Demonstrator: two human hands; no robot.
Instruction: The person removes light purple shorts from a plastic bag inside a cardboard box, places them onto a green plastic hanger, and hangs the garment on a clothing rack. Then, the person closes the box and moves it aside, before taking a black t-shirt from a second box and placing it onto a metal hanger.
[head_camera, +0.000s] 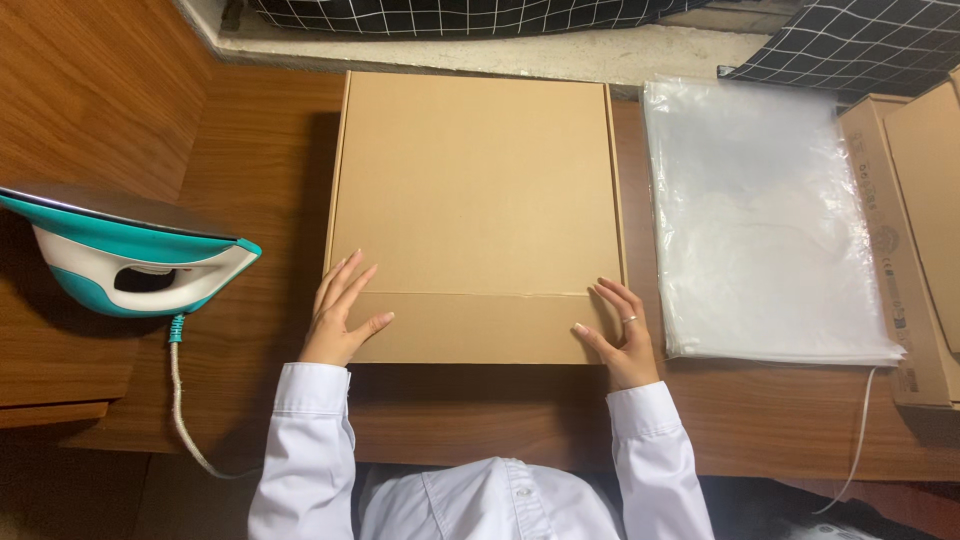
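White-sleeved arms reach forward; left hand (340, 315) and right hand (622, 335), fingers spread and grasping nothing, rest flat on the near corners of a closed cardboard box (478, 215) lying mid-table, between a teal iron (130, 250) and stacked plastic bags (765, 220).

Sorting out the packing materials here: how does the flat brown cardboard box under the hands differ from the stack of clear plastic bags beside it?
The flat brown cardboard box is opaque and stiff; the stack of clear plastic bags is translucent, glossy and wrinkled. The left hand and right hand rest on the box's near corners; the bags lie untouched. Both lie flat on the wooden table.
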